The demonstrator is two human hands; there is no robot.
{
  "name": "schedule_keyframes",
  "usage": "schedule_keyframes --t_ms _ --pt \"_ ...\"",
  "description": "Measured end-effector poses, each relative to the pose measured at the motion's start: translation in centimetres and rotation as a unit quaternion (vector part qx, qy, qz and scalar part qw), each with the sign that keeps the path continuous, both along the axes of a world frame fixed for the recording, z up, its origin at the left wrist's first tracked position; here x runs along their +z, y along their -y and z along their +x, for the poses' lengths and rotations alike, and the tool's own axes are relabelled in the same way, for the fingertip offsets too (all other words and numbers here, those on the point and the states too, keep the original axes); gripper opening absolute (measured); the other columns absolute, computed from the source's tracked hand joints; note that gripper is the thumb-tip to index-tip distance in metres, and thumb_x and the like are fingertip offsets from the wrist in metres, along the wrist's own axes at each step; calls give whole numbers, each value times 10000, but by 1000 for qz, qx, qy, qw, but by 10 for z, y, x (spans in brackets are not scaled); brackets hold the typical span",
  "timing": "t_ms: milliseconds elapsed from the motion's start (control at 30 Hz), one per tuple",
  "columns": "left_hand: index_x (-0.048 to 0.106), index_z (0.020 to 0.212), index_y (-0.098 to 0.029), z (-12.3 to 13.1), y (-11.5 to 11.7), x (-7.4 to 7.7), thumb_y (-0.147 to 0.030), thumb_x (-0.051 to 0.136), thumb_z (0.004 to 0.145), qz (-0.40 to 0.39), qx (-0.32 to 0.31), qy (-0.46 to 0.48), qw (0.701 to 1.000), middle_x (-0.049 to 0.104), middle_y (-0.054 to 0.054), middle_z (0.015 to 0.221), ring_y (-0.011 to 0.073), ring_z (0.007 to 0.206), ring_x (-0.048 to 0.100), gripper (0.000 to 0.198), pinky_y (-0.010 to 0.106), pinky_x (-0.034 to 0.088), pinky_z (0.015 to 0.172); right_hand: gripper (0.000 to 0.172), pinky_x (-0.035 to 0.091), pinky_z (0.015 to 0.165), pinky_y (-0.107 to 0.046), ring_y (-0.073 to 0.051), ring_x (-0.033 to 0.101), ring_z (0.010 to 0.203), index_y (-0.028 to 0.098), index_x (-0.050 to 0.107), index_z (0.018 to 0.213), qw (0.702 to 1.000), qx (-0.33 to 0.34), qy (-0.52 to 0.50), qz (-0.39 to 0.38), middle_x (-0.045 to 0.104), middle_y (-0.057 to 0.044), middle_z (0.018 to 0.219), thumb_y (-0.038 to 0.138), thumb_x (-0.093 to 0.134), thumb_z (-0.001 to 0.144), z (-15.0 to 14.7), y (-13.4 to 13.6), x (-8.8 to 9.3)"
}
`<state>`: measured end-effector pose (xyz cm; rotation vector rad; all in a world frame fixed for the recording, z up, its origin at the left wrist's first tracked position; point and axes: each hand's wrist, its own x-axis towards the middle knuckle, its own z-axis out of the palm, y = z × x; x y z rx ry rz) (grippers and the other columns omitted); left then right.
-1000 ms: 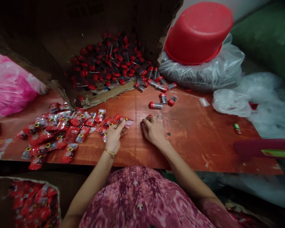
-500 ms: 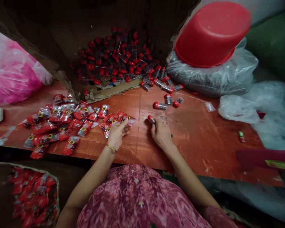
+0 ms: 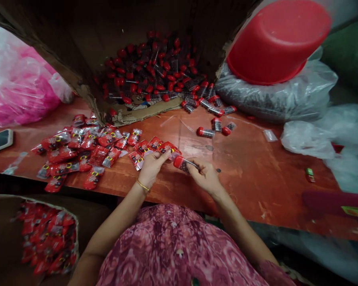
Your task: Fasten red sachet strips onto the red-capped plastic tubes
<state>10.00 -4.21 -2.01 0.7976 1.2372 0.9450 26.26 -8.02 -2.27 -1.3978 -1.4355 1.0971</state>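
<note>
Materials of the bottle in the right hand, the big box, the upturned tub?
Bottle: likely clear plastic, glossy, since it's see-through; glass not ruled out. Cap looks like opaque red plastic.
Box: cardboard, matte brown, ragged torn edges.
Tub: probably moulded plastic, smooth, even red, soft sheen.

The desk [image 3: 250,186] is reddish-brown, scuffed and worn, with a pale sheen around its middle. Directly on it, at left, lies a loose heap of plump red packets [image 3: 91,143], and a few flat red packets [image 3: 136,159] lie just right of the heap. A phone [image 3: 0,141] rests at the left end, near a strip of clear tape [image 3: 14,163]. On the far side stand a pink-filled bag [image 3: 24,87], an open cardboard box [image 3: 62,43] and a dark-filled clear bag [image 3: 271,101]. Several red-capped tubes [image 3: 207,132] lie before the last two. Farther right are a clear plastic piece [image 3: 270,136] and a small green-and-red item [image 3: 310,174].
</note>
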Motion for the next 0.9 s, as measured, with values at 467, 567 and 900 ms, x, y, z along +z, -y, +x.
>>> schedule_keyframes --t_ms 467,567,900 --pt "567 427 -156 -11 -5 1 -426 697 655 89 -73 -116 986 405 -60 405 64 436 325 376 236 225 468 242 380 505 -234 -117 486 535 173 618 721 999 8 -32 -22 564 4 584 385 518 780 -1 -2 -6" --pt "610 486 -154 -8 -4 3 -381 736 613 82 -71 -87 990 506 -49 456 80 478 422 289 225 323 514 312 351 439 -219 -102 450 473 175 615 745 995 30 -63 -72 555 11 561 470 521 784 -2 -3 -6" --pt "679 680 -141 11 6 -3 -303 806 503 12 29 102 994 679 9 700 118 652 585 271 265 475 712 364 335 371 -215 -75 364 375 202 544 798 989 -15 -128 -75 457 61 522 553 449 820 -25 2 -22"
